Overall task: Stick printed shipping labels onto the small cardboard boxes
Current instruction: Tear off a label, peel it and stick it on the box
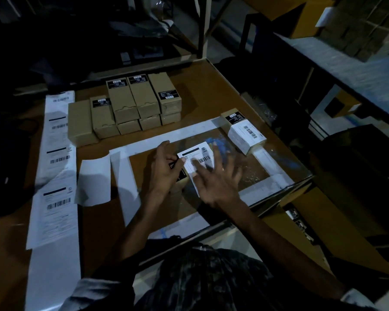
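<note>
Over label (194, 159), right hand (218, 178) splayed; left hand (164, 167) gripping

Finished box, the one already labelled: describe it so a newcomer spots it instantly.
Start at the white tape frame on the brown table. At the frame's far right corner lies the finished box, alone. Unlike the stacked boxes at the back, a white barcode label wraps it.

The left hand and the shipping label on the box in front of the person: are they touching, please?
Touching. The head view shows the left hand gripping the box, its thumb lying on the shipping label's left edge.
</note>
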The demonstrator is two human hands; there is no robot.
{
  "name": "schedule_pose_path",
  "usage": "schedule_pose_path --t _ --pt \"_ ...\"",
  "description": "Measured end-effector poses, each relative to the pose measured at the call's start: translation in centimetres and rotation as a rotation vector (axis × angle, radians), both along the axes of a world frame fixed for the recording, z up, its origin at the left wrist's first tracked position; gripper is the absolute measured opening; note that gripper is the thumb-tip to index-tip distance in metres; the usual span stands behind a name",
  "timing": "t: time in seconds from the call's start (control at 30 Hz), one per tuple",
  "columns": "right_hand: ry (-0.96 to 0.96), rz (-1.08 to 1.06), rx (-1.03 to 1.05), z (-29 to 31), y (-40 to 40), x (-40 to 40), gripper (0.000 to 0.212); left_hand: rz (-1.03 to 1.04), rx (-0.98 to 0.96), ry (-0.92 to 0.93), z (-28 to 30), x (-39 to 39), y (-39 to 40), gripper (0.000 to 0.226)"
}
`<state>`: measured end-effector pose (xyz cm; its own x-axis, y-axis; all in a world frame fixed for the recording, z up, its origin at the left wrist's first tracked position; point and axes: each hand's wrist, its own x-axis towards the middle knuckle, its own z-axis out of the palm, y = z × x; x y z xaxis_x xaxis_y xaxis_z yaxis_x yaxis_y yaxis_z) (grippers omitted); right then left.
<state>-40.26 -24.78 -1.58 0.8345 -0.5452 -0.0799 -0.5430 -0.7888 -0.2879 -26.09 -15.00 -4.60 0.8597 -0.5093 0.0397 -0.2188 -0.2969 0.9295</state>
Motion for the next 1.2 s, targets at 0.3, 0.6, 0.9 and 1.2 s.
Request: schedule_pose_path --t 0.3,0.6,0.9,1.2 --pt "0.019 -0.037 -0.061 -1.6 0.5 1.0 0.054 0.048 -0.088 0.002 -0.6 -0.3 -0.2 0.068" --pt "-0.002 -0.027 -0.057 -1.4 -0.6 1.6 0.052 0.075 -0.100 -0.010 -0.6 -0.4 -0.3 0.062" --pt "-0.304 -0.143 0.185 0.1 -6.9 3.4 0.030 0.074 0.124 -0.261 0.4 -0.6 -1.3 0.023" --pt "-0.206 0.091 0.386 -0.1 -9.8 6.0 0.013 0.076 0.224 -0.235 0.3 0.1 -2.7 0.022"
